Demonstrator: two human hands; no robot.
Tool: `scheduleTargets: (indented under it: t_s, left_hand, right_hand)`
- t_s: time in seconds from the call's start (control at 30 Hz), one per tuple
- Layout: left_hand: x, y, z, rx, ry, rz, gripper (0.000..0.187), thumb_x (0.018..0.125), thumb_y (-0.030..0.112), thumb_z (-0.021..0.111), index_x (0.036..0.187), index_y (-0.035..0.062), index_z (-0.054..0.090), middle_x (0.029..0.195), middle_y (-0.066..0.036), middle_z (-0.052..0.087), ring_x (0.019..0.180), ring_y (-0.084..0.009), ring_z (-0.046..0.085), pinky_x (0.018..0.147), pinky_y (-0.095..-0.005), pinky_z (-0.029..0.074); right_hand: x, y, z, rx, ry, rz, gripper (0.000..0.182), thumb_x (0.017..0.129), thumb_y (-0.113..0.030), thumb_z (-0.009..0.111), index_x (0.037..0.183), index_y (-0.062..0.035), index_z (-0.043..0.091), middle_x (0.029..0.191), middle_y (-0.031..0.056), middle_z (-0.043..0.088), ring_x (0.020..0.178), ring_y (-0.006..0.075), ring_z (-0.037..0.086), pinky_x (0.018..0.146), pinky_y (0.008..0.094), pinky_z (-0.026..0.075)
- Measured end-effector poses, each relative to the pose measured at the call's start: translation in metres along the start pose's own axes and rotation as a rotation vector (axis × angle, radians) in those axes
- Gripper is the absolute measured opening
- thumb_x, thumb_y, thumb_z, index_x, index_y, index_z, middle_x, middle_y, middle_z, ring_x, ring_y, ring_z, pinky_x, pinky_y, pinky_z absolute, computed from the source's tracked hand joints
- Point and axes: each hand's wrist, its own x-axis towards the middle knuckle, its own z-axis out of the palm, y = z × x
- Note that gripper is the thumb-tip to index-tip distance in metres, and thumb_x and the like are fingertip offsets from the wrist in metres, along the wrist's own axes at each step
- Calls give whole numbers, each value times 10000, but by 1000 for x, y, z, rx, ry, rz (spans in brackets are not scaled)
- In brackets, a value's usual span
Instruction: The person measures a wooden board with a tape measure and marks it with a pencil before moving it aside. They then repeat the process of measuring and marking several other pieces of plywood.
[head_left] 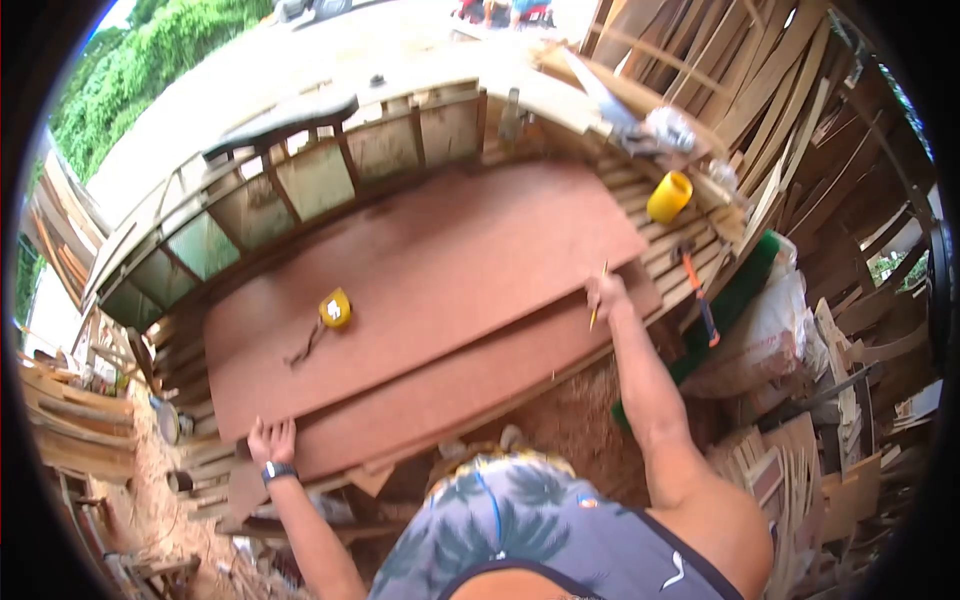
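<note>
Overhead view of a person bent over a slatted wooden surface (690, 245) stacked with reddish-brown boards (440, 270). The left hand (271, 441), at about 7 o'clock, lies flat with fingers spread on the near corner of the lower board; a dark watch (279, 471) circles its wrist. Its grip closes on nothing, only pressing down. The right hand (606, 295), at about 3 o'clock, rests at the right-hand end of the top board, its grip closed around a thin pencil (598, 298) held roughly upright at the board's edge. A yellow tape measure (336, 309) sits on the top board toward 9 o'clock, well apart from both hands. Toward 2 o'clock on the slats stand a yellow container (669, 196) and an orange-handled hammer (697, 290).
</note>
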Motion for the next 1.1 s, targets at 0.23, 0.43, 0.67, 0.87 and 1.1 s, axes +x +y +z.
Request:
scheduleTargets:
  t_s: [0.23,0.43,0.67,0.87,1.1]
  left_hand:
    - [11,-17,-11,194,133,41,521,920,261,600,1344,30,404,1366,-183,470,1164,-348,541,925,-481,516]
    - [-2,0,-33,635,91,180,387,915,278,624,1232,70,545,1113,-85,579,886,-240,571,716,-369,498]
    - [-22,28,-82,955,337,415,453,884,261,679,1278,81,549,1132,-90,624,938,-233,586,719,-343,487]
    - [-10,53,-146,1073,528,341,453,854,235,713,1249,68,566,1020,-127,645,729,-207,577,558,-358,482]
    - [-29,39,-107,845,594,298,446,893,319,638,1224,27,573,1082,-145,617,846,-267,583,650,-395,526]
  right_hand:
    - [-21,-18,17,-221,175,33,205,858,-212,716,816,-99,551,614,-39,437,407,53,323,359,249,265]
    - [-28,-4,3,-468,210,-369,251,755,-254,807,680,-133,600,640,-29,523,504,88,426,426,302,354]
    - [-104,16,-58,-283,552,-109,231,831,-212,669,971,-28,665,825,72,686,420,52,347,371,239,269]
    - [-150,63,-47,-187,383,79,227,889,-184,634,1035,-10,644,881,103,701,404,36,322,375,229,259]
    - [-150,70,-14,-127,279,109,308,911,-166,586,1153,23,603,983,152,679,413,44,323,380,224,266]
